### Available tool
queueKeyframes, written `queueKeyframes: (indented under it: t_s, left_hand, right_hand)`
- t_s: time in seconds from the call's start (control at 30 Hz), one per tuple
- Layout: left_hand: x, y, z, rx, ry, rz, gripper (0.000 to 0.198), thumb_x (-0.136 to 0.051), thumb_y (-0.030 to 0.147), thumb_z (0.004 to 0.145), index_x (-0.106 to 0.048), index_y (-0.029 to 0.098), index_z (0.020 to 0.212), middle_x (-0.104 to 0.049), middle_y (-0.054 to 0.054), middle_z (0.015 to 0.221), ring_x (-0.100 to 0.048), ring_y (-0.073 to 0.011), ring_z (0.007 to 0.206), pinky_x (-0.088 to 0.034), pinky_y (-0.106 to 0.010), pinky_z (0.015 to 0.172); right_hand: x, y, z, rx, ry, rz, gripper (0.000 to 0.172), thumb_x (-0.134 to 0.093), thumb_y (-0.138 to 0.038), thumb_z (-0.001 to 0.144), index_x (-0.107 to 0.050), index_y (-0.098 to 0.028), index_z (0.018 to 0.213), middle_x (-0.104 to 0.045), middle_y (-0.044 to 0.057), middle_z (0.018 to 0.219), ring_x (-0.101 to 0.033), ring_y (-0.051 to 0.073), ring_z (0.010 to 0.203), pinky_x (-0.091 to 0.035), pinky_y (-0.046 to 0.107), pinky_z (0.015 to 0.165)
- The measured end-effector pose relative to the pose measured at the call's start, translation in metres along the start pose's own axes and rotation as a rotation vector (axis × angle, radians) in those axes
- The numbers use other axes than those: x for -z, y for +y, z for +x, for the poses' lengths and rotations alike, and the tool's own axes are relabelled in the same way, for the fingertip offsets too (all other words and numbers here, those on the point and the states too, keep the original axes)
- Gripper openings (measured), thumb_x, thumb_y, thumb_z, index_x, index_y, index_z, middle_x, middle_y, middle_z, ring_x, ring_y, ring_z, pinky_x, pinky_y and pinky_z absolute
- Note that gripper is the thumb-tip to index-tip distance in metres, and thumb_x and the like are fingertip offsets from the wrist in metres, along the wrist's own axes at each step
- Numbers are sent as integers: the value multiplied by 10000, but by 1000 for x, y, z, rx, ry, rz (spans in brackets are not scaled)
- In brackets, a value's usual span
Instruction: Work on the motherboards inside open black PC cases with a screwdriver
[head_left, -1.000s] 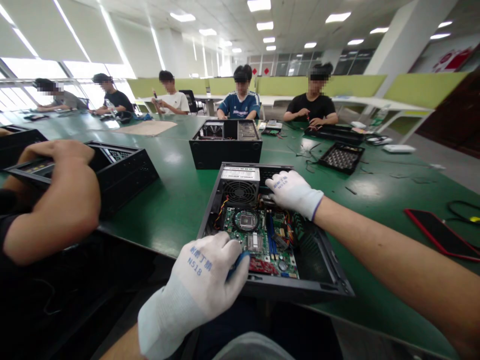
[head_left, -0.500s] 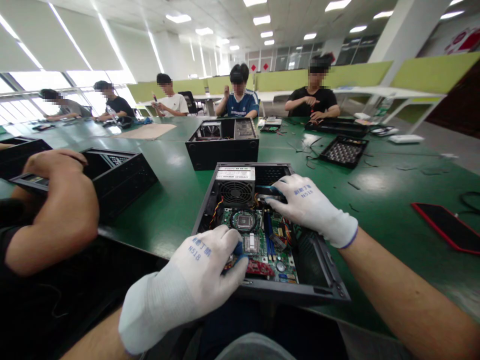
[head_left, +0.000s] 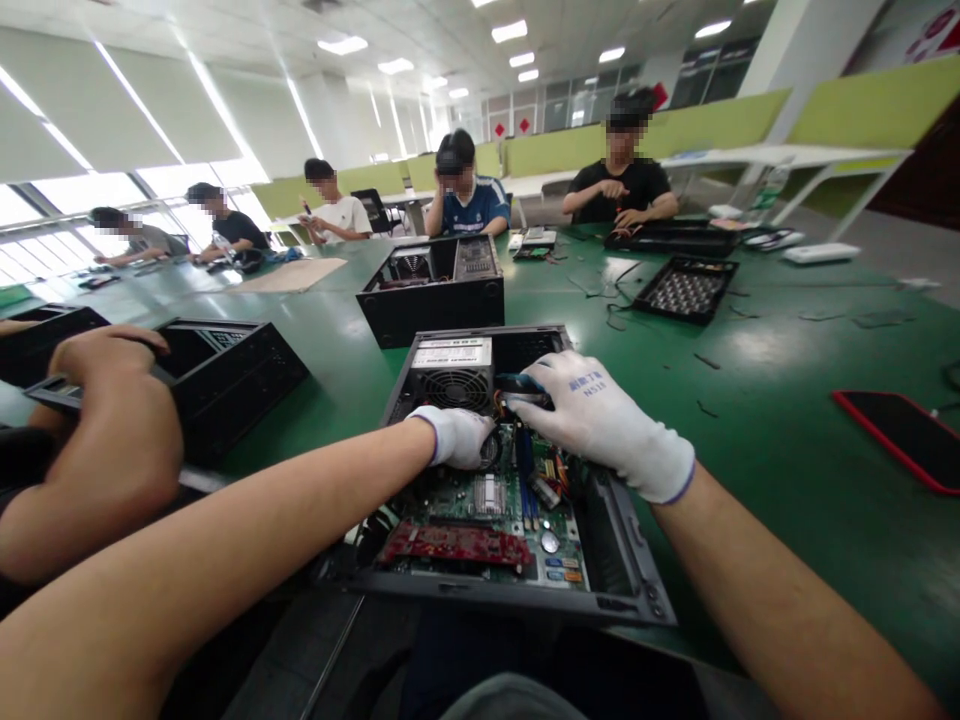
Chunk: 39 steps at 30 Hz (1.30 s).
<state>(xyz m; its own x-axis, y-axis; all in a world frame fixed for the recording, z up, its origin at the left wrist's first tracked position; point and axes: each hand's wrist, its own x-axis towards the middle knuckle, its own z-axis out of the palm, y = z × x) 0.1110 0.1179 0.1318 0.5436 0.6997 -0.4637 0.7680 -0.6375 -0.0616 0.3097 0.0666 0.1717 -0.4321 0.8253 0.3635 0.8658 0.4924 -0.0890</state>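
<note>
An open computer case point(head_left: 525, 590) lies before me, with a green motherboard point(head_left: 457, 495), a red expansion card point(head_left: 454, 545) and a power supply point(head_left: 454, 385) inside. My left hand point(head_left: 459, 437), in a white glove, reaches into the case just in front of the power supply fan, by the processor socket; its fingertips are hidden. Beside the power supply, my gloved right hand point(head_left: 574, 415) has its fingers curled with the thumb below, by several coloured wires point(head_left: 501, 402). What lies within its grip is dark and unclear.
Another open case point(head_left: 435, 310) stands beyond mine. At left, a neighbour's arm point(head_left: 112, 430) rests over a further case point(head_left: 232, 385). A black tray point(head_left: 686, 288), cable scraps and a red-edged black device point(head_left: 904, 435) lie to the right. Several people sit across the table.
My left hand has moved from above the red card at the front to beside the power supply, uncovering the card. My right hand stays by the power supply. The view has shifted slightly.
</note>
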Motion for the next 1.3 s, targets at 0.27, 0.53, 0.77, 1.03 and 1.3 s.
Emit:
queueKeyframes:
  t_s: [0.27, 0.53, 0.77, 1.03, 1.3]
  left_hand:
    - [-9, -6, 6, 0, 51, 41, 696, -770, 285, 770, -561, 131, 1416, -662, -206, 1399, -684, -348, 1244, -565, -409, 1028]
    - [-3, -6, 10, 37, 25, 56, 459, -790, 292, 765, -716, 161, 1198, -766, -153, 1214, -737, -330, 1129, -584, -386, 984]
    - [-4, -4, 10, -7, 44, 38, 473, -759, 238, 790, -696, 156, 1252, -752, -152, 1259, -715, -327, 1180, -559, -379, 1025]
    - [-9, -7, 14, -48, 82, 21, 521, -760, 260, 774, -672, 177, 1280, -743, -128, 1282, -707, -309, 1189, -551, -348, 1016]
    - [-4, -4, 9, -8, 58, 45, 509, -758, 299, 796, -680, 145, 1276, -743, -159, 1279, -709, -327, 1183, -553, -366, 1005]
  right_hand:
    - [-3, 4, -5, 20, 17, 33, 374, -599, -504, 1004, -719, -161, 1093, -715, 125, 1099, -620, 288, 1057, -404, 370, 938]
    - [-4, 5, -6, 38, 33, 43, 376, -587, -505, 1014, -718, -160, 1088, -710, 126, 1094, -615, 287, 1043, -398, 375, 935]
    - [-1, 3, -5, 20, -9, 46, 413, -571, -525, 1017, -730, -151, 1094, -723, 134, 1088, -623, 295, 1048, -402, 381, 933]
    - [0, 1, -4, 5, -28, 27, 405, -580, -498, 1016, -736, -146, 1139, -733, 129, 1114, -639, 306, 1069, -424, 394, 939]
    - [-5, 4, -4, 17, 6, 29, 423, -585, -509, 1010, -736, -145, 1164, -736, 127, 1112, -651, 306, 1070, -441, 411, 942]
